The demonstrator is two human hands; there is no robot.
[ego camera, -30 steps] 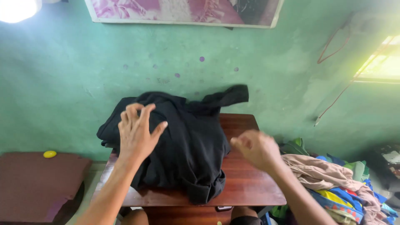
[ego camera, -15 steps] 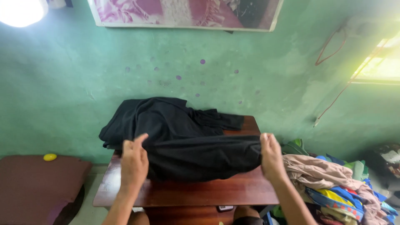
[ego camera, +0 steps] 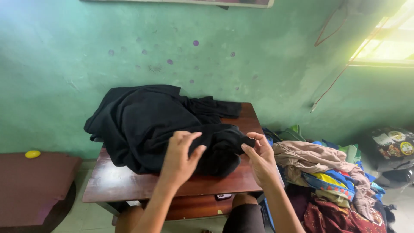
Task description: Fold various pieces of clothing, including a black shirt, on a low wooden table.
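Beyond the fingers, rough green painted wall (ego camera: pixel 64 64) dotted with small purple spots. Under both hands, glossy reddish-brown wooden surface (ego camera: pixel 129 183), bare along the near edge. Heaped on that surface, large crumpled black fabric garment (ego camera: pixel 142 121), bulk lying beyond and left of the left hand, one sleeve-like end trailing toward the wall past the right hand, a bunched fold gathered between the two hands. Off to the right of the right hand, just beside the surface, jumbled pile of coloured clothes (ego camera: pixel 332 177), beige, blue, yellow and dark red. Far left of the left hand, dark maroon cushioned seat (ego camera: pixel 30 185), low beside the surface. Left hand (ego camera: pixel 181 157) resting on top of the black fold, fingers (ego camera: pixel 189 138) spread and slightly curled, touching the cloth, not closed around it. Right hand (ego camera: pixel 261 159) at the fold's right end, thumb and fingers (ego camera: pixel 254 137) pinching a small tip of the black fabric. On the maroon seat, well apart from both hands, small round yellow object (ego camera: pixel 32 154).
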